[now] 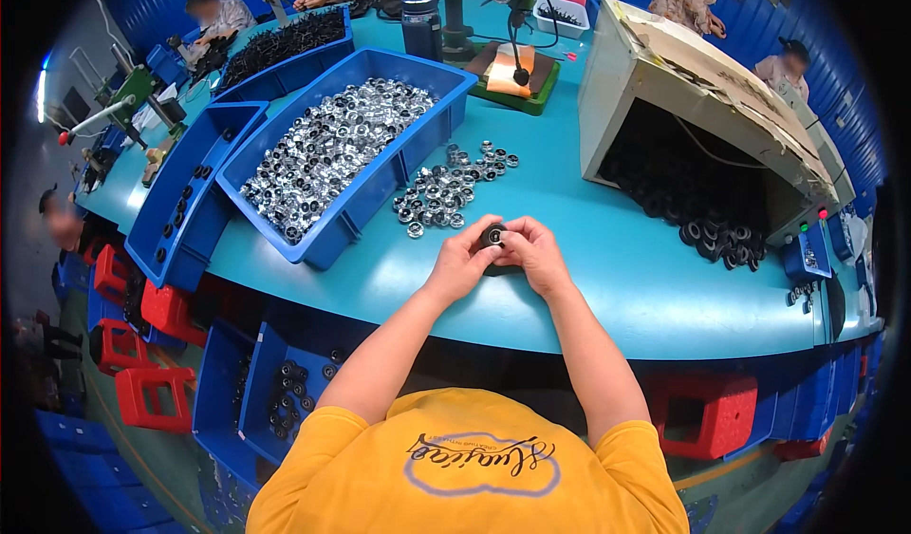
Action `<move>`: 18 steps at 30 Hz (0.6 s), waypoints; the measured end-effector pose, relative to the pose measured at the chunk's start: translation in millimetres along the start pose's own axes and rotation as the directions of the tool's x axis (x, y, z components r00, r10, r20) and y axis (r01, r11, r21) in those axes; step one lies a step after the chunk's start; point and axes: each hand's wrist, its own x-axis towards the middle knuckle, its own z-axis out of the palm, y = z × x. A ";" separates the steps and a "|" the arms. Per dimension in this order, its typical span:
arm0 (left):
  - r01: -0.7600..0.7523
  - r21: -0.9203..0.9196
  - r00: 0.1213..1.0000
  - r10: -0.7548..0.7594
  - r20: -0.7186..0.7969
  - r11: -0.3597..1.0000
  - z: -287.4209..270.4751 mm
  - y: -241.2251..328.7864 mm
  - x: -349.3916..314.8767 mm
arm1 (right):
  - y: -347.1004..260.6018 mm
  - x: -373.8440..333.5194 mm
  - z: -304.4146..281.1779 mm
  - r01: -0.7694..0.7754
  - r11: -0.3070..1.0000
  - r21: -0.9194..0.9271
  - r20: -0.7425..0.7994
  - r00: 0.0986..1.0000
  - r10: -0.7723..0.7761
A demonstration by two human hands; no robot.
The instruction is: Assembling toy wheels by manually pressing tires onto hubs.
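At the near edge of the turquoise table, my left hand (462, 266) and my right hand (537, 256) pinch a small black wheel (492, 235) between them. Its centre looks lighter, perhaps metal, and fingers cover part of its rim. Just beyond my hands lies a loose group of shiny silver hubs (442, 192) with dark centres. A large blue bin (356, 213) on the left holds a heap of similar silver hubs (332, 145). Many black rings (716, 235) spill from an open-fronted pale box (607, 88) to the right.
A narrow blue tray (157, 240) with a few black wheels stands left of the bin. Farther back are a dark bottle (421, 29) and a green press (508, 86). Red stools (707, 415) sit below the table. Other people work around the far side.
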 end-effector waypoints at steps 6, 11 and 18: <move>0.194 -0.252 0.981 -0.181 0.072 0.948 -10.0 5.1 3.6 | -5.0 -0.6 -0.3 -0.041 0.996 0.082 0.078 0.996 0.034; 0.183 -0.248 0.983 -0.171 0.070 0.951 -8.2 8.4 2.9 | -4.7 0.0 -2.3 -0.046 0.995 0.089 0.080 0.996 0.039; 0.015 -0.162 0.995 -0.031 -0.095 0.987 -1.3 0.1 1.9 | -6.9 -2.3 2.2 0.001 0.997 -0.072 0.068 0.998 0.004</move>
